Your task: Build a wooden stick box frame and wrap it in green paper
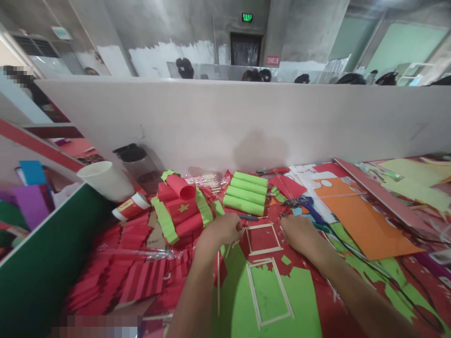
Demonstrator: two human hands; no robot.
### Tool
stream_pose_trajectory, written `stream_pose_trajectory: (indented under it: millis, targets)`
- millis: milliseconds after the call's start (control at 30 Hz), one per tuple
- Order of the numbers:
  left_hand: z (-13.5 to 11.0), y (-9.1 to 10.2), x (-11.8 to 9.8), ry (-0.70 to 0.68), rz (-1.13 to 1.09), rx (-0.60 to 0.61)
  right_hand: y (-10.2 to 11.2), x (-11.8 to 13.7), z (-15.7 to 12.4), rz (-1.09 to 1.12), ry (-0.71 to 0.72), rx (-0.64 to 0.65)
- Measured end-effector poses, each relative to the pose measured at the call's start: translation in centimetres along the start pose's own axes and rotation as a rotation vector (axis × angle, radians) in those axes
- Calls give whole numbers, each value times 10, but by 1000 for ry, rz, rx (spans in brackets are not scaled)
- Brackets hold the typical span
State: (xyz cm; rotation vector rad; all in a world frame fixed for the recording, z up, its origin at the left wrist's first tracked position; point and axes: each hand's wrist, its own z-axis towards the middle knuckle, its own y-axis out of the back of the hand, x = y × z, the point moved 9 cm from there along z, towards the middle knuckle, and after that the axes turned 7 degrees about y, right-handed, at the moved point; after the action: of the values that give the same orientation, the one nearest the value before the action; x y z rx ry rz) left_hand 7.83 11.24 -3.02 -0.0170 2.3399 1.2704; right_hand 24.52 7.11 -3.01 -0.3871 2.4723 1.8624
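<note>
My left hand (223, 230) is curled, its fingertips pinched at the left edge of a small square frame of thin wooden sticks (262, 239) lying on red paper. My right hand (299, 232) rests closed at the frame's right edge, fingers tucked under and touching it. A second, longer stick frame (269, 293) lies on a green sheet (246, 305) just below. Loose sticks (218, 281) lie beside my left forearm. What my fingers pinch is too small to make out.
A red and green paper-roll model (181, 206) and green paper rolls (246, 192) sit behind my hands. A blue glue gun (303, 204), a white paper cup (105, 180), a stack of red paper strips (123, 272), an orange sheet (362, 220) and a grey partition wall (246, 122) surround them.
</note>
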Motion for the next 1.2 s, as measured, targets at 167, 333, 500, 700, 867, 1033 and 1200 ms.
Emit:
stream_pose_trajectory:
  millis: [167,333,500,700,867,1033,1200]
  targets:
    - [6,-2,5,-24,-12,-6,-6,5,1,11,2,9]
    - [5,1,1,-113,-66,-16,-9,6,2,35,7,31]
    - [7,5,1,-159,-138,-43,3,-6,2,84,-7,-51]
    - [11,7,-10,-257,-386,-37,28,-10,16,634,132,-204]
    - [13,14,-21,-312,-589,-51,23,10,38,1173,266,-159]
    - [18,20,-22,-328,-752,-128,25,21,49,1441,302,-195]
    - [27,22,-15,-303,-925,-191,27,16,55,1544,302,-294]
